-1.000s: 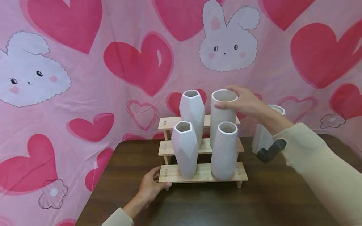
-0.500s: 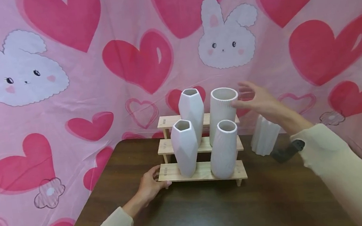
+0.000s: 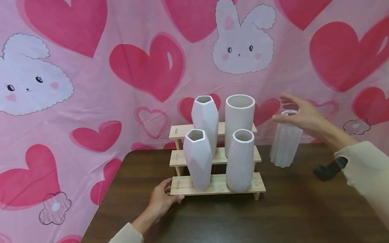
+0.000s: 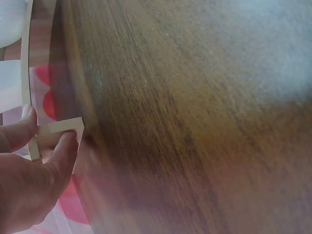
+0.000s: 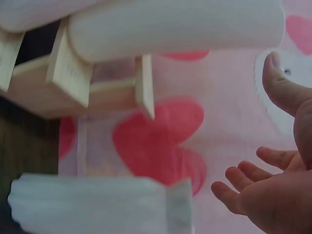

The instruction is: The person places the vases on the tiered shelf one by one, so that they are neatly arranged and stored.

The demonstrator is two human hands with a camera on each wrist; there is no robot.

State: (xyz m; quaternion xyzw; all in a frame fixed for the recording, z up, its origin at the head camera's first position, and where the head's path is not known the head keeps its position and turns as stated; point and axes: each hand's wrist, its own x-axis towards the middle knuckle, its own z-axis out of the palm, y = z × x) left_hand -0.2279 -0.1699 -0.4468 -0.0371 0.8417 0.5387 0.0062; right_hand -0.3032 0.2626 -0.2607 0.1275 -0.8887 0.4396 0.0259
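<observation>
A three-tier wooden stand (image 3: pixel 218 183) holds several white vases. My left hand (image 3: pixel 161 199) grips the left end of its lowest shelf; in the left wrist view its thumb lies at the board and a finger rests against the leg. Two vases stand on the lowest shelf: a faceted one (image 3: pixel 198 162) and a rounded, textured one (image 3: pixel 241 162). Behind them are a taller faceted vase (image 3: pixel 205 120) and a wide ribbed cylinder vase (image 3: pixel 240 119). My right hand (image 3: pixel 301 117), fingers spread and holding nothing, hovers at the mouth of a fluted white vase (image 3: pixel 284 144) right of the stand.
The dark wooden table (image 3: pixel 222 228) extends in front of the stand and to both sides. Behind it hangs a pink cloth (image 3: pixel 128 18) printed with hearts and rabbits. A dark device (image 3: pixel 329 169) is strapped to the right wrist.
My right hand has let go of the ribbed cylinder vase's rim and moved right to the fluted vase. The left hand stays on the stand, and the vases have kept their places.
</observation>
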